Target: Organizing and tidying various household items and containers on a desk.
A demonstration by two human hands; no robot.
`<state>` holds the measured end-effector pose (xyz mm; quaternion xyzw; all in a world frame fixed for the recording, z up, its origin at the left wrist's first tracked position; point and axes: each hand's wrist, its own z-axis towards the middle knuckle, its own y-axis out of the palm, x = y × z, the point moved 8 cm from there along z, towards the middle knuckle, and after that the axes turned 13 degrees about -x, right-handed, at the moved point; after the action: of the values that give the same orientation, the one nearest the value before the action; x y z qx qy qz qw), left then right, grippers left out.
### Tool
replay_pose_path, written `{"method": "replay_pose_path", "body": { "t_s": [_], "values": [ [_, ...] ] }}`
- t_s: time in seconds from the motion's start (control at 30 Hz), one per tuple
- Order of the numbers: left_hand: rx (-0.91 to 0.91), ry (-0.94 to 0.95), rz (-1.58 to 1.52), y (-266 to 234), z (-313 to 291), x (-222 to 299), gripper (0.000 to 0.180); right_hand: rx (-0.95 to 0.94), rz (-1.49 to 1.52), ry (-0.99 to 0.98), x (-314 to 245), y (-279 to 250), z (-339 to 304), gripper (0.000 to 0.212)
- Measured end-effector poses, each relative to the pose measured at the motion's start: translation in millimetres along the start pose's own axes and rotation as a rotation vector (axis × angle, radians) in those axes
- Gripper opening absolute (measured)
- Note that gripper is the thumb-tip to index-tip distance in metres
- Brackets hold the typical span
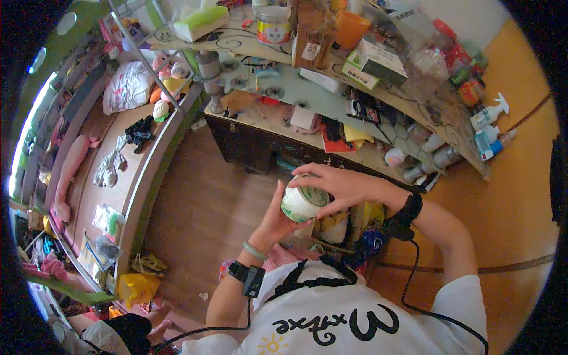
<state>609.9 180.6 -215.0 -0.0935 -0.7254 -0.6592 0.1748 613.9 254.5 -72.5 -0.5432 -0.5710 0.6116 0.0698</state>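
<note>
In front of my body I hold a round white tub (297, 205) with green print and a greenish top. My left hand (274, 220) cups it from the left and underneath, its thumb up along the side. From the right, my right hand (344, 184) arches over the top, fingers and thumb gripping around the rim. The palm side of the right hand is partly hidden. Both wrists wear black straps with cables.
Ahead stands a crowded shelf unit (266, 52) holding a jar (274, 26), an orange cup (351, 29) and boxes (378, 62). A spray bottle (490, 112) is at the right. At the left is a bunk bed (148, 189) with toys; another person's leg shows lower left.
</note>
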Motion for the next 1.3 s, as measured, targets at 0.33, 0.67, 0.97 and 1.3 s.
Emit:
{"method": "replay_pose_path", "body": {
  "t_s": [0.33, 0.67, 0.97, 1.3],
  "values": [
    [0.005, -0.096, 0.084, 9, 6, -2, 0.067, -0.034, -0.168, -0.128, -12, 6, -7, 0.084],
    [0.009, -0.04, 0.176, 19, 31, 0, 0.063, 0.138, 0.013, 0.202, 18, 10, -27, 0.085],
    [0.012, 0.054, 0.355, 28, 42, 8, 0.063, 0.365, 0.204, 0.386, 25, 5, -54, 0.093],
    [-0.073, -0.275, 0.274, 41, 42, 0, 0.061, 0.201, -0.45, 0.042, -9, 11, -61, 0.068]
  ]
}}
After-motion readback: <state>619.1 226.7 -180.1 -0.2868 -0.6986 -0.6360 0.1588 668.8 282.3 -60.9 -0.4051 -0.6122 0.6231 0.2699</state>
